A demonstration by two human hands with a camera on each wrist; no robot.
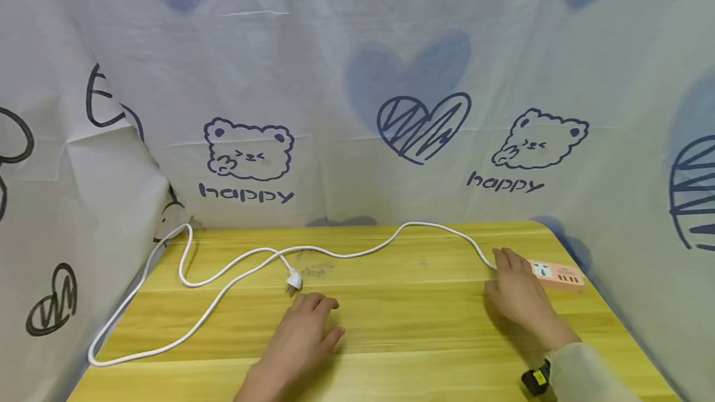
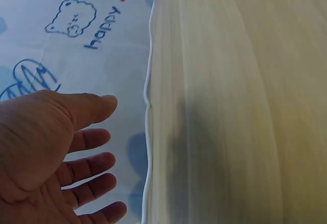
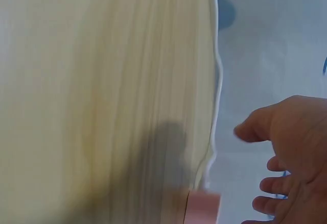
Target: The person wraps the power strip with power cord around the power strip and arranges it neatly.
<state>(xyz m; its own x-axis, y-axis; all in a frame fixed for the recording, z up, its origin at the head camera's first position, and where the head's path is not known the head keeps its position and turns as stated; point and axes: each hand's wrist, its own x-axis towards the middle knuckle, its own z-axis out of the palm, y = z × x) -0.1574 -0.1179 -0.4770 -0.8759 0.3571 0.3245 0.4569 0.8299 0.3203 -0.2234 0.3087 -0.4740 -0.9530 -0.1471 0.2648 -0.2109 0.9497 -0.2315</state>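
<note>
At the far left of the wood-grain tabletop (image 1: 402,321), the white power cord (image 1: 304,247) is bending into a wide loop by the edge, probably because it is too long to be lying straight. Its free end is crossing the main run and finishing in a white pronged plug (image 1: 294,279), pins pointing toward the person. Just beside the plug, the left hand (image 1: 301,337) is hovering, fingers relaxed and spread, holding nothing. Rightward, the cord is curving along the back edge to the pink power strip (image 1: 558,275) at the table's right. The right hand (image 1: 519,293) is covering the strip's cord end, thumb and fingers apart, gripping nothing visible; whether it is touching, I cannot tell.
</note>
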